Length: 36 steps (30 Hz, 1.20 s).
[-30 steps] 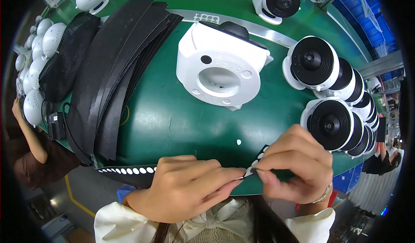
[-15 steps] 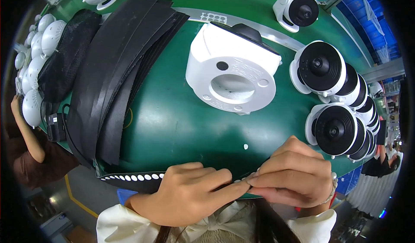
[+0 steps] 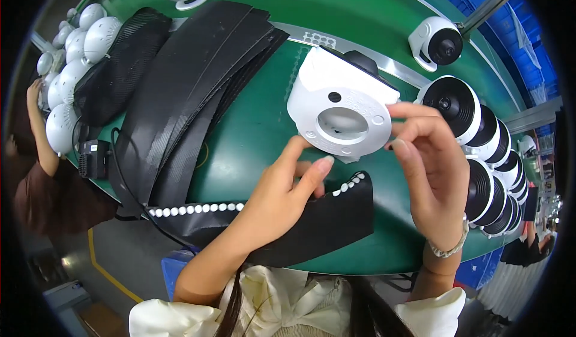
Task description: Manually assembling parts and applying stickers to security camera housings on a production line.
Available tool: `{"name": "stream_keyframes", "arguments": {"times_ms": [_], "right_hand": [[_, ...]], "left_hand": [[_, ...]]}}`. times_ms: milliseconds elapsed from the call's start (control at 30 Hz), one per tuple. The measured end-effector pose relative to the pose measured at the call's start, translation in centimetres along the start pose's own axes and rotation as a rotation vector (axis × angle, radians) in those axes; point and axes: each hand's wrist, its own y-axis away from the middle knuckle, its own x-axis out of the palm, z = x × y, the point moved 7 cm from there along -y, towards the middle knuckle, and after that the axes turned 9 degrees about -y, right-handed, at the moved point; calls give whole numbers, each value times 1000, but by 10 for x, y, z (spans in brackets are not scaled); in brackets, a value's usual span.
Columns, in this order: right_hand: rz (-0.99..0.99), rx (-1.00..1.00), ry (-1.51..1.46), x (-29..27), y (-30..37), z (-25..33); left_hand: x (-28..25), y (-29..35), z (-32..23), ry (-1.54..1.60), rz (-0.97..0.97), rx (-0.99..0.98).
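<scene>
A white camera (image 3: 303,103) with a round base lies tipped on the green table, its underside facing me. The base has a large oval opening and a dark round spot (image 3: 335,97). My left hand (image 3: 282,187) is at its lower left, index finger reaching to the rim, thumb apart. My right hand (image 3: 441,169) is at its right side, index finger by the base edge. Between thumb and a finger it pinches a small black piece (image 3: 390,147). Under my left forearm lies a black sheet (image 3: 336,229) edged with white round dots (image 3: 207,208).
A stack of curved black sheets (image 3: 180,85) and a black mesh piece (image 3: 123,67) lie left, by a black adapter (image 3: 93,159). Several white cameras (image 3: 450,106) line the right. White domed units (image 3: 99,40) stand far left, beside another person's arm (image 3: 42,133).
Both hands have moved from the dotted sheet's edge up to the camera. The right part of the sheet now shows, with a gap in its dots. The view has shifted.
</scene>
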Motion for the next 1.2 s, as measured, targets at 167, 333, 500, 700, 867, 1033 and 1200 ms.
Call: {"name": "stream_keyframes", "arguments": {"times_ms": [167, 333, 500, 700, 867, 1033, 1200], "right_hand": [[59, 92, -118, -5, -5, -10], [-30, 123, -132, -13, -8, -3], [-9, -105, 38, -19, -19, 9], [17, -144, 94, -13, -22, 8], [7, -152, 83, -13, -23, 7], [23, -140, 116, -13, -22, 9], [-2, -124, 59, -15, -22, 8]], "left_hand": [[3, 1, 0, 246, -30, -20], [15, 20, -17, 426, -59, 22], [18, 21, -18, 367, -93, 50], [18, 20, -18, 381, -87, 64], [17, 20, -18, 362, -84, 70], [17, 20, -18, 358, -68, 78], [18, 20, -18, 356, -61, 91]]}}
